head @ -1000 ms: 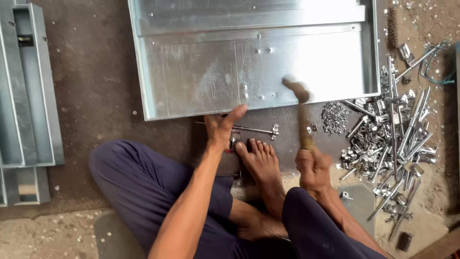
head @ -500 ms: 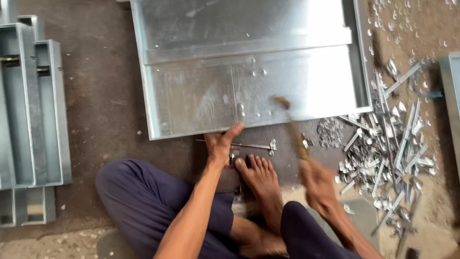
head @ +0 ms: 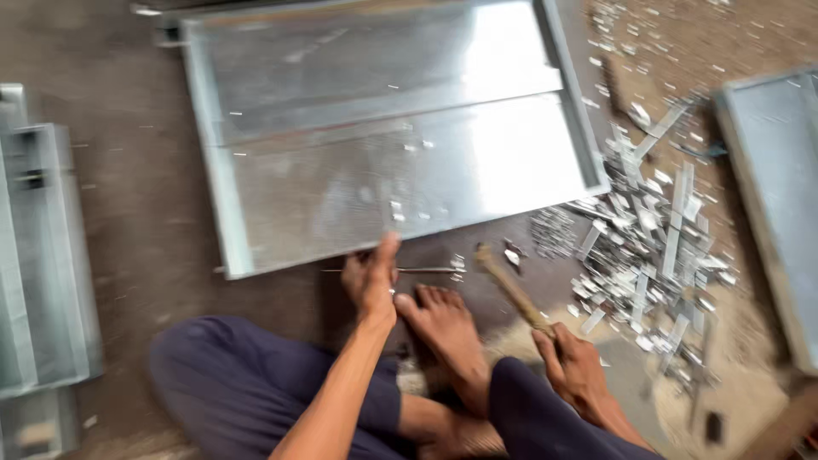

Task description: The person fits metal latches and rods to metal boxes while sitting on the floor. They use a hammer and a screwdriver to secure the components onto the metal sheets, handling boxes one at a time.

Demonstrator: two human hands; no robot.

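Note:
I sit cross-legged on the floor, my bare foot in front of me. My left hand pinches a thin metal rod that lies on the floor just below the front edge of a large shiny sheet-metal tray. My right hand grips the wooden handle of a hammer, whose head hangs just right of the rod's end. The picture is motion-blurred.
A heap of small metal strips and clips lies on the floor at the right. Stacked sheet-metal channels stand at the left. Another metal panel shows at the right edge. Sand covers the lower right floor.
The hammer has come down from over the tray's edge toward the rod's end. The camera view has shifted, so the tray and scrap heap sit further left. My left hand stays on the rod.

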